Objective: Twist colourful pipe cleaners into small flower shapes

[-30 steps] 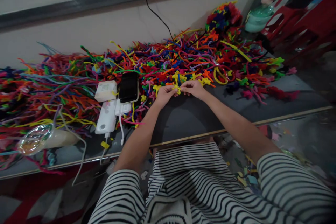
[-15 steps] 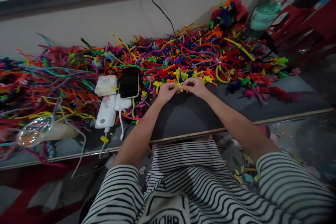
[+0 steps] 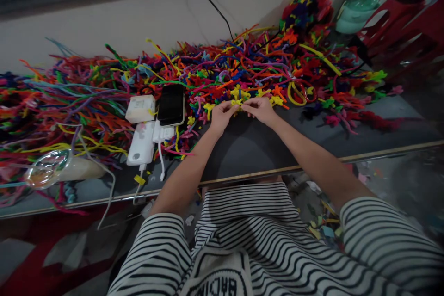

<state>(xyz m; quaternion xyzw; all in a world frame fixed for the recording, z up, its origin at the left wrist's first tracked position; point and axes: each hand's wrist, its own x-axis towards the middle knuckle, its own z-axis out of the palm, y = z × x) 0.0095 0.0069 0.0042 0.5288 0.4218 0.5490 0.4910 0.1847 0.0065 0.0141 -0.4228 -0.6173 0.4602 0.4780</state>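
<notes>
My left hand (image 3: 222, 116) and my right hand (image 3: 261, 109) meet near the middle of the table, fingertips almost touching. Between them they pinch a small yellow pipe-cleaner piece (image 3: 237, 102), bent into a flower-like shape; my fingers hide part of it. Just beyond lie more yellow pipe-cleaner shapes (image 3: 237, 91). A dense heap of multicoloured pipe cleaners (image 3: 204, 74) spreads behind my hands. To the right of them rest scissors with yellow and red handles (image 3: 297, 94).
A black phone (image 3: 171, 104), a white box (image 3: 140, 108) and a white power bank (image 3: 140, 144) with cables sit to the left. Farther left, a cup (image 3: 78, 168) lies on its side near the table's front edge (image 3: 249, 176). Red chairs (image 3: 388, 25) stand at the right.
Both hands keep their pinch on the yellow piece, with only small finger shifts. The view has tilted slightly; the objects on the table stay in place.
</notes>
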